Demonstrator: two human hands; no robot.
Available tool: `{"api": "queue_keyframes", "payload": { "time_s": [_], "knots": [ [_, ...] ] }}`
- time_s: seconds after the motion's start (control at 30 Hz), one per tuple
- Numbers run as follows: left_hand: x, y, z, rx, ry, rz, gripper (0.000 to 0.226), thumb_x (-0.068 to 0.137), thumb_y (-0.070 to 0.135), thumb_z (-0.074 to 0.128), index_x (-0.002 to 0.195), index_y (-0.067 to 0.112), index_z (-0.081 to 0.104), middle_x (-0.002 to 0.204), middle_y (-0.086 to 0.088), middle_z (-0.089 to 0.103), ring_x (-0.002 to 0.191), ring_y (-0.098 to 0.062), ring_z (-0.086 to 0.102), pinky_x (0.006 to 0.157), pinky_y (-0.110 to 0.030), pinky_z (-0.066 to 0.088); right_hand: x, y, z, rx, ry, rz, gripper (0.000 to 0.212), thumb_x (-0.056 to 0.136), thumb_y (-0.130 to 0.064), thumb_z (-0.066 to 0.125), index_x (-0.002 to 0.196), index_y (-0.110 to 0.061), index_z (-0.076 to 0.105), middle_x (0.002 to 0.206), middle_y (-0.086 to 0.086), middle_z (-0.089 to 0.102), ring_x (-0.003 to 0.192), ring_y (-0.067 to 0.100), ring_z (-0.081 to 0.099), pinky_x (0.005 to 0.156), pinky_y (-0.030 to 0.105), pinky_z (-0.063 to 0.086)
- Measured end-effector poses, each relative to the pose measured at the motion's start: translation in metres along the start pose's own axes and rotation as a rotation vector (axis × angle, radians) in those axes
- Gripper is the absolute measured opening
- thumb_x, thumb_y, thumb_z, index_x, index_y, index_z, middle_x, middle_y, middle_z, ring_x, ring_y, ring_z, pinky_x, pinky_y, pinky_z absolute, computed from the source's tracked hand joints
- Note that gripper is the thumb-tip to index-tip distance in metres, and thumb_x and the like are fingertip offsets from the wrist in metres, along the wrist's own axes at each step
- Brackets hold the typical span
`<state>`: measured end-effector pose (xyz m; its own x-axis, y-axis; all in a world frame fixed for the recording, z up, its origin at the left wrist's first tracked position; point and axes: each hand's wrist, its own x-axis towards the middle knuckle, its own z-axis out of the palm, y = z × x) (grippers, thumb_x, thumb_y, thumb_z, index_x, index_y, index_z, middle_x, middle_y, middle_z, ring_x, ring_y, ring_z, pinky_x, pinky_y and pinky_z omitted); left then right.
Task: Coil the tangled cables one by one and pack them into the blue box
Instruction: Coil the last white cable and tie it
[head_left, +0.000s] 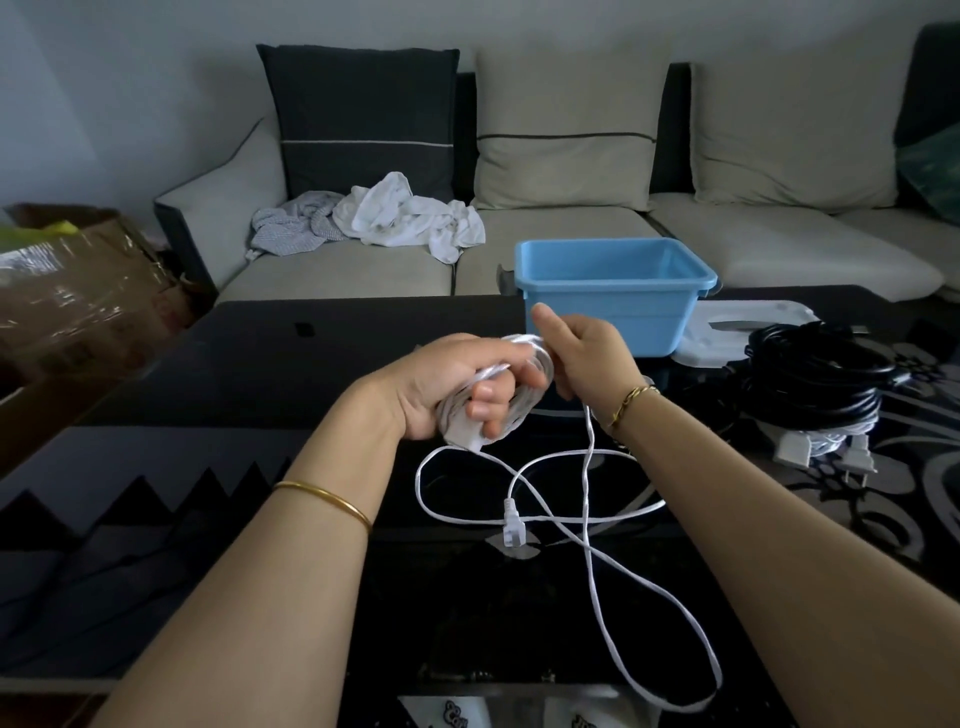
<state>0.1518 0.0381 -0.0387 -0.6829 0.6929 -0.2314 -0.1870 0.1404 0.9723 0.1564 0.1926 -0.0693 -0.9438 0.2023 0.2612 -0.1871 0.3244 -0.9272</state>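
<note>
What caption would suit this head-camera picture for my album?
Left hand grips a white cable coil, right hand pinches its strand; blue box stands behind.

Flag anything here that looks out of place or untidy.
Crumpled white and grey cloths lie heaped on the sofa seat. The half-coiled white cable sprawls in crossed loops on the table; black cables sit piled right of the blue box.

Above the dark table the left hand grips a coil of white cable while the right hand holds its loose strand — blue box at twelve o'clock of the hands, black cables at three o'clock.
</note>
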Motion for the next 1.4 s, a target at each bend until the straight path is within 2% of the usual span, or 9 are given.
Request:
{"api": "queue_keyframes", "payload": {
  "time_s": [0.23, 0.43, 0.6, 0.7, 0.8, 1.0, 1.13, 1.27, 1.4],
  "knots": [
    [-0.002, 0.001, -0.018, -0.696, 0.027, 0.155, 0.027, 0.093, 0.03, 0.044, 0.078, 0.009, 0.052, 0.035, 0.008, 0.034, 0.031, -0.003, 0.035, 0.042, -0.015, 0.045, -0.007, 0.01, 0.022, 0.176, -0.152, 0.217, 0.044, 0.1, -0.038, 0.037, 0.061, -0.017, 0.038, 0.045, -0.007, 0.029, 0.038, 0.009, 0.02, 0.04, 0.016, 0.018],
    [0.0, 0.004, -0.029, -1.041, 0.26, 0.377, 0.034, 0.098, 0.031, 0.044, 0.083, 0.003, 0.058, 0.046, 0.008, 0.038, 0.039, -0.005, 0.037, 0.049, -0.017, 0.044, -0.018, 0.003, 0.037, 0.089, -0.414, 0.317, 0.041, 0.1, -0.034, 0.034, 0.068, -0.013, 0.047, 0.046, -0.003, 0.032, 0.034, 0.008, 0.022, 0.037, 0.014, 0.024],
    [0.009, 0.002, -0.032, -0.901, 0.427, 0.46, 0.028, 0.101, 0.027, 0.036, 0.099, 0.003, 0.05, 0.057, 0.003, 0.046, 0.048, -0.011, 0.045, 0.072, -0.028, 0.048, -0.032, -0.024, 0.031, -0.201, -0.675, 0.232, 0.034, 0.101, -0.025, 0.037, 0.088, -0.007, 0.062, 0.055, 0.005, 0.043, 0.029, 0.01, 0.038, 0.036, 0.017, 0.038],
    [0.017, 0.004, -0.026, -0.715, 0.53, 0.464, 0.03, 0.103, 0.026, 0.036, 0.084, 0.007, 0.05, 0.051, 0.004, 0.048, 0.045, -0.01, 0.046, 0.069, -0.029, 0.049, -0.036, -0.039, 0.024, -0.285, -0.704, 0.139, 0.028, 0.098, -0.021, 0.043, 0.099, -0.001, 0.062, 0.055, 0.004, 0.05, 0.031, 0.014, 0.048, 0.036, 0.017, 0.038],
    [0.024, 0.001, -0.019, -0.48, 0.577, 0.47, 0.024, 0.103, 0.022, 0.035, 0.086, 0.01, 0.046, 0.049, 0.005, 0.047, 0.046, -0.01, 0.046, 0.067, -0.029, 0.051, -0.036, -0.05, 0.015, -0.426, -0.708, 0.06, 0.03, 0.096, -0.021, 0.049, 0.103, 0.006, 0.06, 0.054, 0.003, 0.054, 0.034, 0.016, 0.054, 0.037, 0.015, 0.038],
    [0.027, -0.008, -0.01, 0.27, 0.613, 0.45, 0.016, 0.097, 0.011, 0.036, 0.081, 0.012, 0.035, 0.056, 0.0, 0.039, 0.046, -0.006, 0.04, 0.055, -0.021, 0.04, -0.031, -0.061, -0.005, -0.48, -0.437, -0.063, 0.011, 0.079, -0.006, 0.056, 0.086, -0.011, 0.063, 0.058, 0.0, 0.06, 0.043, 0.016, 0.055, 0.051, 0.027, 0.051],
    [0.023, -0.005, -0.006, 0.529, 0.484, 0.377, 0.031, 0.096, 0.016, 0.038, 0.065, 0.008, 0.037, 0.044, 0.001, 0.041, 0.044, -0.011, 0.045, 0.062, -0.033, 0.049, -0.023, -0.061, -0.015, -0.625, -0.241, -0.235, 0.019, 0.069, -0.014, 0.062, 0.078, -0.026, 0.049, 0.066, -0.009, 0.053, 0.066, 0.014, 0.051, 0.069, 0.034, 0.048],
    [0.016, 0.004, -0.004, 0.518, 0.282, 0.219, 0.031, 0.079, 0.038, 0.046, 0.076, 0.007, 0.049, 0.049, -0.006, 0.044, 0.046, -0.019, 0.045, 0.068, -0.041, 0.049, -0.02, -0.056, -0.02, -0.769, -0.095, -0.315, 0.019, 0.075, -0.012, 0.058, 0.089, -0.023, 0.052, 0.076, -0.007, 0.057, 0.08, 0.021, 0.054, 0.066, 0.033, 0.043],
    [0.01, 0.001, 0.002, 0.605, 0.25, 0.149, 0.015, 0.091, 0.021, 0.058, 0.091, 0.007, 0.052, 0.05, 0.001, 0.04, 0.042, -0.012, 0.039, 0.057, -0.031, 0.05, -0.011, -0.046, -0.023, -0.835, 0.09, -0.432, 0.019, 0.074, -0.009, 0.057, 0.089, -0.021, 0.055, 0.084, -0.005, 0.061, 0.091, 0.023, 0.053, 0.071, 0.03, 0.031]
  ]
}}
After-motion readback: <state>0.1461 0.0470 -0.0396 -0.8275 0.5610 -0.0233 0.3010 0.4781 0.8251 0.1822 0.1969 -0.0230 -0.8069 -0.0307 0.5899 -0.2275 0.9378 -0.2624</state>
